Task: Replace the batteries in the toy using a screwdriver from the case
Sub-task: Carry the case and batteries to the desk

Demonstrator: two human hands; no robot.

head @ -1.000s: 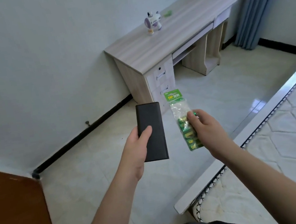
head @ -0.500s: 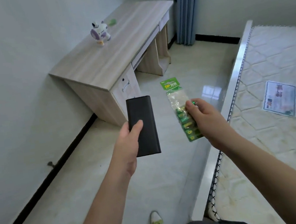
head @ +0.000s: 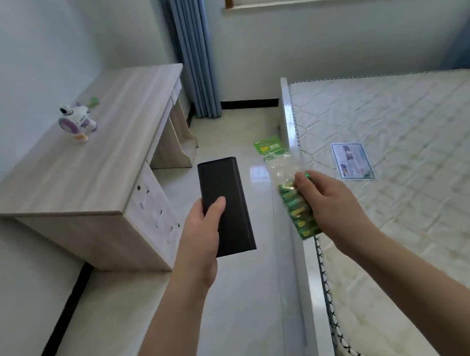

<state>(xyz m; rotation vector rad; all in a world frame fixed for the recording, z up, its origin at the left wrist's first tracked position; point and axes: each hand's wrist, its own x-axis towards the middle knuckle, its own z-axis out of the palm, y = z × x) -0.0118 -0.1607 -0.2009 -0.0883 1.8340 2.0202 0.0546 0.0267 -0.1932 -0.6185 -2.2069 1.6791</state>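
Over on the wooden surface [head: 100, 165] against the wall, the toy [head: 77, 123] stands upright near the back edge, toward the far end, well apart from you. It looks untouched, so my guess is the actual battery swap hasn't started and you're just carrying the gear across.

Your left hand [head: 203, 238] grips the black case [head: 227, 205], thumb lying across its face and the other fingers wrapped behind where I can't see them. The case looks closed. Your right hand [head: 330, 204] pinches the green battery pack [head: 291, 194] around its middle, fingers curled round the row of cells, with the cardboard header sticking up past your fingertips. Both are held out over the floor, between the surface and the bed [head: 404, 155].

What could go wrong from here, imo:
- That pack is floppy plastic held at one spot, so a loose pinch while walking could let it slip to the tiles.
- With both hands full you can't open the case. Try it mid-air and small bits may spill out and roll under the bed.
- The toy sits close to the wall edge on a small base, so reaching over with full hands could knock it over.

Set both things down beside the toy first.
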